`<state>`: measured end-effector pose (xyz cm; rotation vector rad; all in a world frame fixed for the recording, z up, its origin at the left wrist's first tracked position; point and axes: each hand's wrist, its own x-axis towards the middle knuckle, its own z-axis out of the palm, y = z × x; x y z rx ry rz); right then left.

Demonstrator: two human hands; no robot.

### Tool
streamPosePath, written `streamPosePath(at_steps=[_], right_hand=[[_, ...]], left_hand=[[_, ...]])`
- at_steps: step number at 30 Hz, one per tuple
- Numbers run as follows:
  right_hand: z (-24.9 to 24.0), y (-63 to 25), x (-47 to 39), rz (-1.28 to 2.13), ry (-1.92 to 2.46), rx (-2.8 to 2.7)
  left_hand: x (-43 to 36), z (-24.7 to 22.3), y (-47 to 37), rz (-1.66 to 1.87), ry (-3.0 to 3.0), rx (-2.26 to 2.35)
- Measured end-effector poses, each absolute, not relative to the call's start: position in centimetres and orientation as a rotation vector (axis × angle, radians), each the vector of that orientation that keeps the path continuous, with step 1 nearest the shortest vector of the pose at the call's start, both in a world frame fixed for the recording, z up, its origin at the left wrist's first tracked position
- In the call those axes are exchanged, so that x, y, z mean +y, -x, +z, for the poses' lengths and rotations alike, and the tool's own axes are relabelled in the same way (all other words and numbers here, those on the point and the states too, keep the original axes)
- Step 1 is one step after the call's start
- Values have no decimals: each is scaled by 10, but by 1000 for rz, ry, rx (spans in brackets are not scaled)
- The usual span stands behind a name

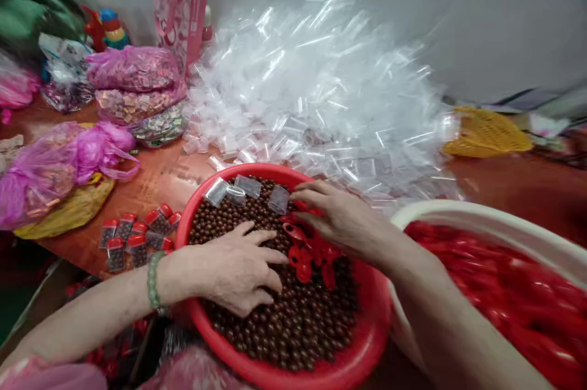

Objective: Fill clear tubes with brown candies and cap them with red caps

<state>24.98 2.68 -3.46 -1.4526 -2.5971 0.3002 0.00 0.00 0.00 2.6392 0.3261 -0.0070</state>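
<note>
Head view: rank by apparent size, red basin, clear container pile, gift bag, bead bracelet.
1. Red basin and clear container pile: too alike to rank; basin is nearer the camera.
2. Gift bag
3. Bead bracelet

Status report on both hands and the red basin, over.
Left hand spread over brown beads, grip open. Right hand at red caps, grip unclear. Clear cases lying on beads, far side.

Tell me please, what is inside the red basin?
In the red basin are brown balls, with clear containers and red caps on top. The left hand and right hand cover some; what lies beneath the top layer cannot be seen.
</note>
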Motion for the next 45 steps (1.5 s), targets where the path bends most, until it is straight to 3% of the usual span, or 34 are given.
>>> streamPosePath(at_steps=[10, 20, 26, 33, 40, 45], right_hand=[[-51, -231, 60, 189, 1353, -2807], [-40, -201, 39, 45, 1155, -3012], [-48, -189, 32, 432, 1041, -2986], [-40, -199, 22, 875, 1014, -2716], [-36, -195, 7, 1583, 1002, -1980], [-27, -193, -3, 1620, 858, -1890]], left_hand=[[-15, -8, 23, 375, -2567, 538], [-36, -35, 26, 587, -2307, 1223], [-42, -47, 18, 519, -2288, 1279], [-39, -44, 23, 681, -2140, 1267], [-40, -37, 22, 744, -1992, 1173], [-42, -32, 12, 830, -1921, 1071]])
